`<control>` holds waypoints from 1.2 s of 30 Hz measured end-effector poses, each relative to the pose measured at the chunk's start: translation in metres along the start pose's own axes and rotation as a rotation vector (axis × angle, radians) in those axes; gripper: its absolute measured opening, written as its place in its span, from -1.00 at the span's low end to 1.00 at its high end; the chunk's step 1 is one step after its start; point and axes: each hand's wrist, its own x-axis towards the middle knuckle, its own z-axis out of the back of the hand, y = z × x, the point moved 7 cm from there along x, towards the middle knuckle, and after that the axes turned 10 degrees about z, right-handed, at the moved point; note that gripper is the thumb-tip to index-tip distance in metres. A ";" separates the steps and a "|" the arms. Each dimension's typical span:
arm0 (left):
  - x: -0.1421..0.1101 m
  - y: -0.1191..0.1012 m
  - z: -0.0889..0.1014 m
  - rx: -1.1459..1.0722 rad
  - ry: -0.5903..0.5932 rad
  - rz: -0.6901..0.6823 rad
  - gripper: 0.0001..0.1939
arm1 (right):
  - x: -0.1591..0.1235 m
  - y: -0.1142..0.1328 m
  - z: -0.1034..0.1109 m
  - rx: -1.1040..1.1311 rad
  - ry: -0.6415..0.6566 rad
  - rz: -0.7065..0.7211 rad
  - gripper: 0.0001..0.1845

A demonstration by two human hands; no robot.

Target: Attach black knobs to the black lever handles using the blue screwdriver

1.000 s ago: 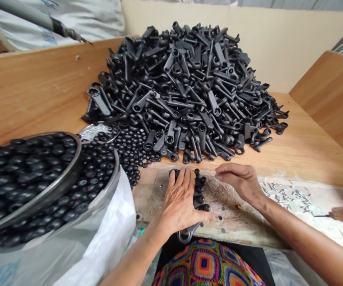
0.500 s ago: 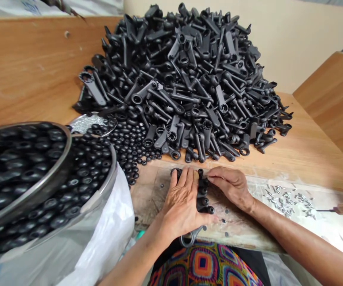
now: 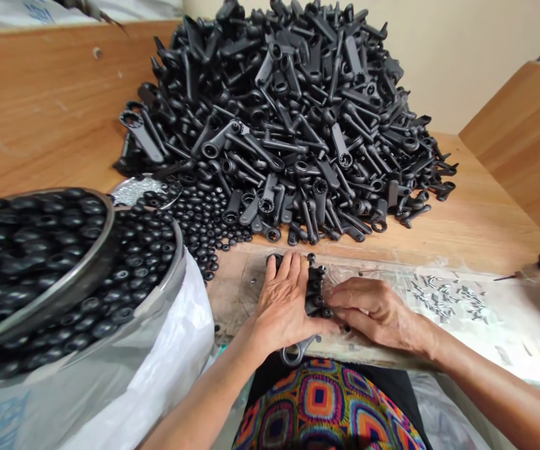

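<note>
My left hand lies flat over a row of black plastic crank handles, fingers stretched forward and thumb pointing right. One grey-black handle's ring end sticks out below that palm, at the board's near edge. Close against the right ends of the row is my right hand. Its thumb and fingers are pinched together beside the nearer knob ends; whatever is between the fingertips is hidden. Small round black knobs show at the ends of the handles.
A large heap of black crank handles fills the back of the wooden table. Loose black knobs spread at its left, by two brimming bowls. Small metal screws lie scattered at right, near a thin dark tool shaft.
My right hand has moved from the far end of the row toward the nearer end. My left hand stays on the handles. The view has shifted slightly.
</note>
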 end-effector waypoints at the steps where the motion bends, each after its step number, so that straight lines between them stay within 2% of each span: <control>1: 0.000 0.001 -0.001 0.003 0.010 -0.001 0.21 | -0.002 0.002 -0.004 -0.011 0.055 -0.002 -0.75; 6: 0.002 0.004 -0.004 0.006 0.113 -0.016 0.31 | -0.003 0.003 -0.021 -0.062 0.198 0.004 -0.71; 10: 0.002 0.004 -0.001 0.009 0.200 -0.022 0.33 | 0.000 0.004 -0.029 -0.185 0.255 -0.031 -0.85; 18: 0.000 0.001 0.006 0.067 0.279 0.005 0.29 | -0.001 0.008 -0.039 -0.344 0.193 -0.070 -0.88; 21: -0.004 -0.002 0.003 0.102 0.222 -0.004 0.19 | -0.002 0.008 -0.042 -0.373 0.177 -0.100 -0.92; 23: -0.006 -0.002 0.002 0.127 0.128 -0.004 0.11 | -0.005 0.008 -0.038 -0.362 0.165 -0.113 -0.94; 25: -0.007 -0.003 0.001 0.151 0.048 -0.008 0.07 | -0.013 0.006 -0.025 -0.338 0.119 -0.117 -0.92; 30: -0.007 -0.006 0.000 0.186 0.000 -0.055 0.04 | -0.062 -0.011 0.032 -0.468 -0.126 -0.239 -0.79; 31: -0.006 -0.007 0.000 0.186 -0.003 -0.060 0.04 | -0.073 -0.014 0.038 -0.522 -0.124 -0.279 -0.78; 33: -0.006 -0.007 0.002 0.184 -0.014 -0.069 0.05 | -0.090 -0.019 0.040 -0.622 -0.036 -0.343 -0.76; 36: -0.006 -0.007 0.002 0.178 -0.021 -0.080 0.08 | -0.099 -0.020 0.029 -0.720 0.161 -0.361 -0.75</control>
